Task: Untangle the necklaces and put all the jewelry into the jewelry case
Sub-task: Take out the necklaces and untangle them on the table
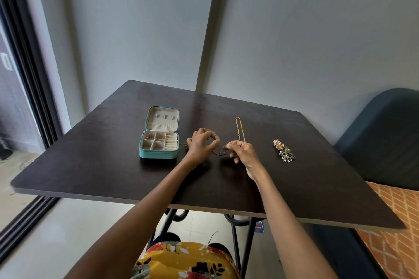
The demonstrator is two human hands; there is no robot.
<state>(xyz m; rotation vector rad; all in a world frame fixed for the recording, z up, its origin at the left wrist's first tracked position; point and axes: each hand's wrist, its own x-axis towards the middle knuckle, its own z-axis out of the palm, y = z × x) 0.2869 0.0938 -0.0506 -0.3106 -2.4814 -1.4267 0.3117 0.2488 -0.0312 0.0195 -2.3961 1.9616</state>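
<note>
Above the dark surface (pixel 113 161), from the head view, the left hand (pixel 200 144) and the right hand (pixel 241 154) are each pinching an end of a thin dark chain (pixel 218 154), which is sagging between them. I think the pull should be slow and gentle, so no knot is tightening. Just left, the teal jewelry case (pixel 158 154) is lying open; a gold necklace (pixel 239 129) is lying straight behind the right hand.
</note>
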